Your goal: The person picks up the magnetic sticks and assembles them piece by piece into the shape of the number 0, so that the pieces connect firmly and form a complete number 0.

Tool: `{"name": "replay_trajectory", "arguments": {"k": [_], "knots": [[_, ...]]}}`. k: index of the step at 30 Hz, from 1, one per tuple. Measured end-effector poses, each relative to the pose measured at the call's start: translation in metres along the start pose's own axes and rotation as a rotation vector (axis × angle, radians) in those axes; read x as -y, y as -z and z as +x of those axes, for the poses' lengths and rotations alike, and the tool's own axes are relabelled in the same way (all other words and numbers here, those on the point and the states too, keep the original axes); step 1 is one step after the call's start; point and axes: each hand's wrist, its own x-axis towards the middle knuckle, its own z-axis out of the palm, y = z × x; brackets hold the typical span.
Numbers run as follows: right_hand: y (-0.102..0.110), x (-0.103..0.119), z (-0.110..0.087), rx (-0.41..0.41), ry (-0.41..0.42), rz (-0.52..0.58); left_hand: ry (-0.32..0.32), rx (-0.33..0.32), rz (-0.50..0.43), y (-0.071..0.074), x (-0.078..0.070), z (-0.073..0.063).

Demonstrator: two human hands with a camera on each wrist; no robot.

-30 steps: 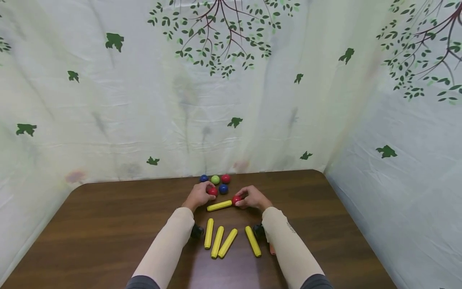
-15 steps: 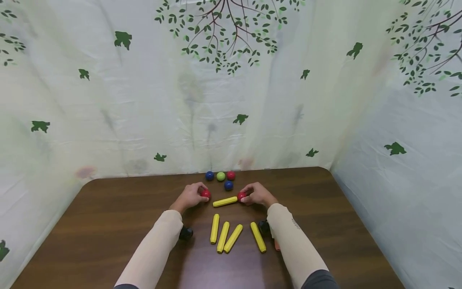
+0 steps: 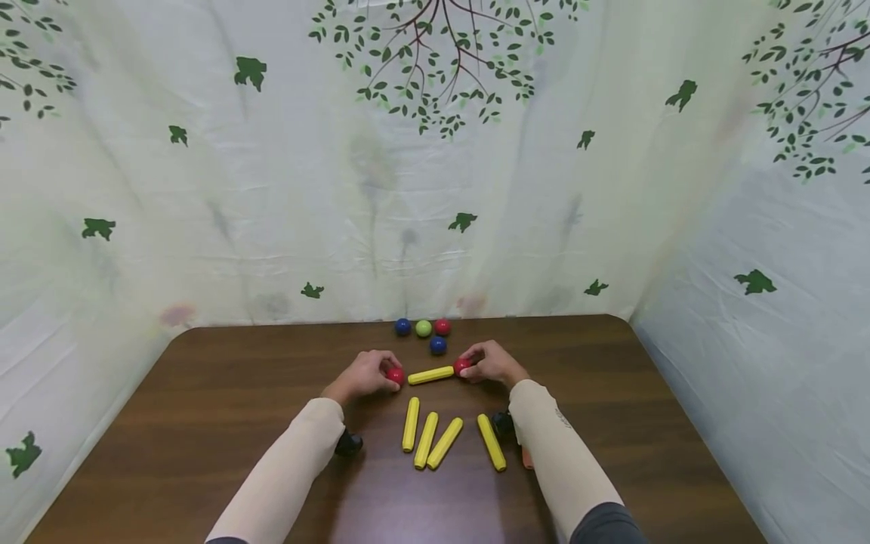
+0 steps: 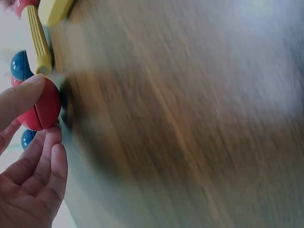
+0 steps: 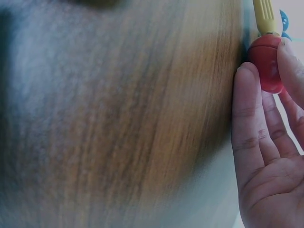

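My left hand (image 3: 368,374) pinches a red ball (image 3: 395,375) between thumb and fingers, just off the left end of a yellow ribbed stick (image 3: 431,375). In the left wrist view that red ball (image 4: 43,105) shows a seam, and the near end of the stick (image 4: 40,52) is close above it. A second red ball (image 3: 462,366) is held by my right hand (image 3: 493,363) at the stick's right end. The right wrist view has this red ball (image 5: 266,62) touching the yellow stick (image 5: 265,15).
Beyond the hands sit a blue ball (image 3: 403,326), a green ball (image 3: 424,328), a red ball (image 3: 442,326) and another blue ball (image 3: 438,345). Several yellow sticks, one (image 3: 411,425) among them, lie nearer on the wooden table (image 3: 258,393). An orange piece (image 3: 527,458) shows beside the right forearm.
My left hand has carried its red ball away from the group of balls, leftward and then down level with the yellow stick's left end. The right hand keeps its hold on the other red ball.
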Motion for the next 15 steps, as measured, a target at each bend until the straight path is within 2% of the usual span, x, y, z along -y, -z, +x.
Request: {"name": "replay_trajectory", "arguments": {"k": [7,15], "knots": [[0.0000,0.0007,-0.0005,-0.020,-0.011,-0.011,0.026,0.016,-0.005,-0.0019,-0.0064,0.0012],[-0.0005,-0.0004,-0.0001,-0.007,-0.001,-0.006,0.060,0.018,-0.019,-0.0031,-0.0110,0.0002]]}}
